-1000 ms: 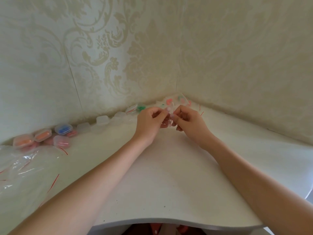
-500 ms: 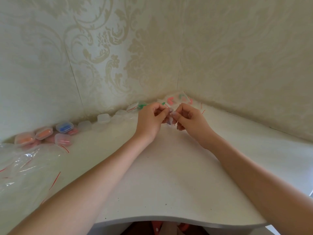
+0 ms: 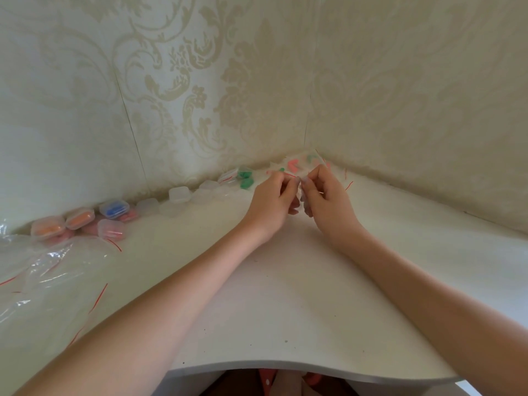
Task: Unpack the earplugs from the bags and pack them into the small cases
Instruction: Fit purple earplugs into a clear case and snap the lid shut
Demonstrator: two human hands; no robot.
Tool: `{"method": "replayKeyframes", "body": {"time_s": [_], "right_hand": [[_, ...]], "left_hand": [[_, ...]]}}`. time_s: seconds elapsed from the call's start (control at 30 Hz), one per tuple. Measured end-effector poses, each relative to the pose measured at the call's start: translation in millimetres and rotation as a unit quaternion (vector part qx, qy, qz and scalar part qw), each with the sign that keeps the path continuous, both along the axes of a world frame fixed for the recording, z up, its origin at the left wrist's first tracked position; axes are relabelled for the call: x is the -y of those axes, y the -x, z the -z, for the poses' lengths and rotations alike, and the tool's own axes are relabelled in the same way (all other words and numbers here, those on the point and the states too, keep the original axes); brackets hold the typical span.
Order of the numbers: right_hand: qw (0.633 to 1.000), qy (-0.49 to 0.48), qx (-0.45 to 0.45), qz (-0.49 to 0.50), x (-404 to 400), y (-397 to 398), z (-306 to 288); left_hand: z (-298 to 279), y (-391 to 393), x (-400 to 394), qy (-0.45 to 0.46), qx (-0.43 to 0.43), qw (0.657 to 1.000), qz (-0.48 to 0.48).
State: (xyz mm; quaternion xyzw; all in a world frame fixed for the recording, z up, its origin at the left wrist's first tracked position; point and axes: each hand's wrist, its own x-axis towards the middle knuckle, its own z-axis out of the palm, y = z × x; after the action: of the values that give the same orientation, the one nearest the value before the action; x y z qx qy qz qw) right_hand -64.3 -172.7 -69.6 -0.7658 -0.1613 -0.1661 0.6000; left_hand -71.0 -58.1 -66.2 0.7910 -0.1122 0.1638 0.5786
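My left hand (image 3: 273, 200) and my right hand (image 3: 325, 197) meet near the table's far corner, both pinching the top of a small clear zip bag (image 3: 300, 192) that hangs between the fingertips. Its contents are hidden by my fingers. Behind the hands lie more small bags with green earplugs (image 3: 245, 178) and pink earplugs (image 3: 293, 164). Several small clear cases line the left wall: empty ones (image 3: 179, 193) in the middle, and filled ones further left with blue earplugs (image 3: 114, 209) and orange earplugs (image 3: 80, 218).
A pile of empty clear bags with red strips (image 3: 43, 278) covers the table's left side. Patterned walls close off the corner behind. The white table (image 3: 285, 295) has a curved front edge near my body.
Both hands have shifted slightly toward the corner while keeping their pinch on the small bag. The fingertips have moved a little at the bag's top.
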Motion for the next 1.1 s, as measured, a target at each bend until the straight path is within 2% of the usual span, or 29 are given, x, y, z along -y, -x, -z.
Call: {"method": "replayKeyframes", "body": {"time_s": [0.27,0.53,0.6,0.67,0.77,0.83,0.9,0.97,1.03,1.1], "right_hand": [[0.989,0.041,0.096,0.104,-7.3,6.0,3.4],[0.977,0.044,0.083,0.193,3.4,-4.0,1.4],[0.982,0.063,0.076,0.162,5.8,-7.2,4.3],[0.980,0.102,0.113,0.128,5.9,-7.6,4.8],[0.962,0.190,0.186,0.068,7.9,-7.9,1.5],[0.952,0.232,0.191,0.053,9.9,-10.0,3.3],[0.954,0.240,0.166,0.074,12.3,-11.0,4.0],[0.952,0.257,0.147,0.073,13.5,-11.3,3.2],[0.955,0.265,0.126,0.035,12.8,-9.9,1.4],[0.971,0.224,0.082,-0.021,12.1,-5.9,1.2]], "left_hand": [[-4.8,4.6,12.8,-0.026,0.020,0.999,-0.031],[1.7,13.6,16.1,-0.122,0.002,0.992,-0.032],[2.0,12.6,14.6,-0.116,0.001,0.993,-0.039],[-1.4,9.5,8.8,-0.097,0.001,0.993,-0.064],[-1.5,6.2,1.4,-0.070,-0.003,0.994,-0.086],[1.1,5.8,1.2,-0.064,0.009,0.994,-0.092],[2.1,5.4,2.5,-0.090,0.039,0.990,-0.097],[0.8,9.2,5.2,-0.153,0.087,0.980,-0.089],[-0.3,15.7,9.7,-0.216,0.145,0.962,-0.082],[1.1,18.3,11.7,-0.243,0.207,0.945,-0.074]]}}
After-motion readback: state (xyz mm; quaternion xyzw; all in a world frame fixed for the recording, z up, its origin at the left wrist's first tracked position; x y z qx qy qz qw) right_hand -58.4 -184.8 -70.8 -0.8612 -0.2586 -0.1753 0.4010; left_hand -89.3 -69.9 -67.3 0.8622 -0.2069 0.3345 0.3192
